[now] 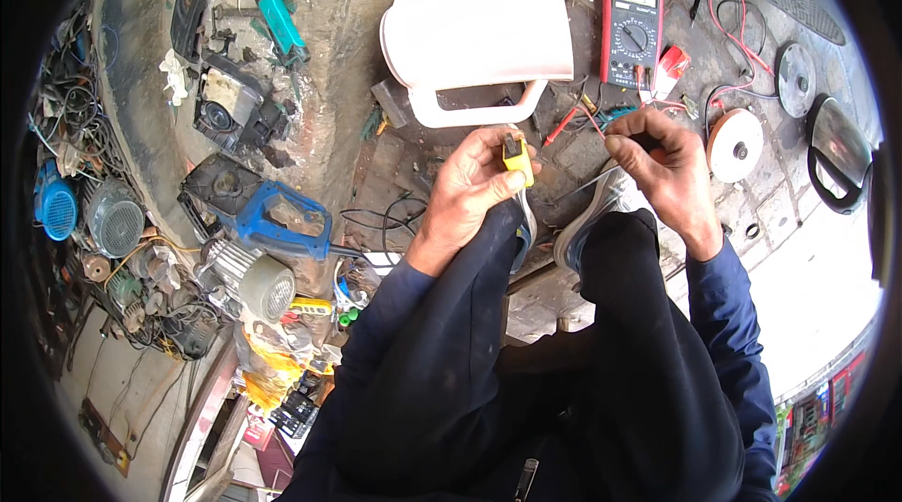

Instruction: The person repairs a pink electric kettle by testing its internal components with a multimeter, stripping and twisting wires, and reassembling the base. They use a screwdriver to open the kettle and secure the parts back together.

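Observation:
My left hand (470,187) grips a small yellow block (517,160) with a black end between thumb and fingers, above my left knee. I cannot tell what kind of thing it is. My right hand (667,169) is closed in a pinch above the right shoe; whatever is between the fingertips is too small to make out. Just beyond the hands, a white jug-shaped kettle body (479,28) lies on its side, handle toward me. A red test probe (561,126) rests on the ground between the hands. Past my right hand lies a red-and-black digital multimeter (631,28).
At right lie a round white disc (736,145), a grey metal disc (796,79) and a black-rimmed lid-like part (839,159). Red and black leads trail there. Leftward are a teal power tool (278,18), a blue-handled tool (282,220), a motor (249,278) and heaped cables.

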Demonstrator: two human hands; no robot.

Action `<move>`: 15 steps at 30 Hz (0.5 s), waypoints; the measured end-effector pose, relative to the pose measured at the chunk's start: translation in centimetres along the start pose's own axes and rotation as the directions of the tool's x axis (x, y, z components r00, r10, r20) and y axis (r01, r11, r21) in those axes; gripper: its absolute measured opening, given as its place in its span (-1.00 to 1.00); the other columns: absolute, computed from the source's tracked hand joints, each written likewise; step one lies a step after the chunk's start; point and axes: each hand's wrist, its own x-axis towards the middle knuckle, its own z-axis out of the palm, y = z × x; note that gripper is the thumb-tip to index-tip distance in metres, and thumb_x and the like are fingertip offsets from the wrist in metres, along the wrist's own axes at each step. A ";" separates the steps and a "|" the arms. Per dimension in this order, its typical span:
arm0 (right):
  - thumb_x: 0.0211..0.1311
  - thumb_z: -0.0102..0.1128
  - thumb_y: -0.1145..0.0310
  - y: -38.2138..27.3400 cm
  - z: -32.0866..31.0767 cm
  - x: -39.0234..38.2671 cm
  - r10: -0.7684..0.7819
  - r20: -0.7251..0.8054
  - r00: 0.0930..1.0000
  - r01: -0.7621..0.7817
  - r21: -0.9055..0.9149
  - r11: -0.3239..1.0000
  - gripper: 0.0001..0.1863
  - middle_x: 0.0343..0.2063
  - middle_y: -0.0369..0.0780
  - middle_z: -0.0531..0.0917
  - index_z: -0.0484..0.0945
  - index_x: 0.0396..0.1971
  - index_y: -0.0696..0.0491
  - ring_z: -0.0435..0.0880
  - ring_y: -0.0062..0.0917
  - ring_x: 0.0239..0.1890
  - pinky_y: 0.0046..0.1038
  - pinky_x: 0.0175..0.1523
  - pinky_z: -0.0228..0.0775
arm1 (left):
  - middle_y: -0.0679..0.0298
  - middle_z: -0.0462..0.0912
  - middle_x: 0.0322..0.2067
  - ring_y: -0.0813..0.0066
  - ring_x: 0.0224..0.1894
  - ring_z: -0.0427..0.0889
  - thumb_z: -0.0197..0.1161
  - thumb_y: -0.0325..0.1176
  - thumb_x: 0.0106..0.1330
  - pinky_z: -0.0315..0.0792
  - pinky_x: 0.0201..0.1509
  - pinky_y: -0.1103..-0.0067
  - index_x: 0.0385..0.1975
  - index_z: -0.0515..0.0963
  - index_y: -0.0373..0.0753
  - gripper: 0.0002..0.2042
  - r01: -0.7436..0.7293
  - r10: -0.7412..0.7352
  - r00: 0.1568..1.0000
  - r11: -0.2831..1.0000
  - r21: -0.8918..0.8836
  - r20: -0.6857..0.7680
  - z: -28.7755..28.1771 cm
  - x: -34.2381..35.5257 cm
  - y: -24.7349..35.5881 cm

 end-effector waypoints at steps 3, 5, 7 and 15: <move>0.41 0.36 0.45 -0.1 0.0 0.0 -0.075 0.003 0.997 0.075 -0.010 0.997 -0.85 -0.35 -0.34 0.69 0.65 -0.15 0.22 0.58 -0.75 -0.29 -0.60 -0.15 0.46 | 0.09 0.64 0.08 0.31 0.15 0.65 0.39 -0.60 0.32 0.49 0.31 0.42 0.24 0.45 -0.36 -0.52 -0.027 0.024 0.999 0.994 0.103 0.026 0.2 -0.2 0.3; 0.38 0.36 0.46 -0.2 0.5 0.1 -0.070 0.024 0.997 0.072 -0.089 0.993 -0.86 -0.40 -0.33 0.68 0.66 -0.17 0.20 0.57 -0.75 -0.37 -0.58 -0.23 0.46 | 0.08 0.64 0.09 0.34 0.17 0.63 0.40 -0.62 0.31 0.49 0.31 0.44 0.24 0.46 -0.37 -0.51 -0.040 0.033 0.998 0.988 0.151 0.053 0.2 -0.3 0.5; 0.32 0.38 0.47 -0.4 1.3 0.1 -0.120 0.081 0.989 0.131 -0.141 0.981 -0.86 -0.41 -0.25 0.69 0.68 -0.19 0.19 0.58 -0.67 -0.42 -0.52 -0.27 0.47 | 0.08 0.64 0.10 0.35 0.17 0.63 0.39 -0.64 0.30 0.48 0.31 0.44 0.24 0.46 -0.37 -0.51 -0.045 0.035 0.997 0.986 0.162 0.063 0.3 -0.3 0.6; 0.21 0.40 0.50 -1.4 3.2 -0.4 -0.071 0.229 0.971 0.118 -0.197 0.973 -0.80 -0.38 -0.12 0.70 0.68 -0.17 0.20 0.66 -0.47 -0.47 -0.40 -0.33 0.50 | 0.16 0.62 0.10 0.42 0.18 0.59 0.39 -0.70 0.28 0.45 0.31 0.49 0.23 0.50 -0.37 -0.51 -0.082 0.054 0.993 0.955 0.285 0.104 0.3 -0.3 0.6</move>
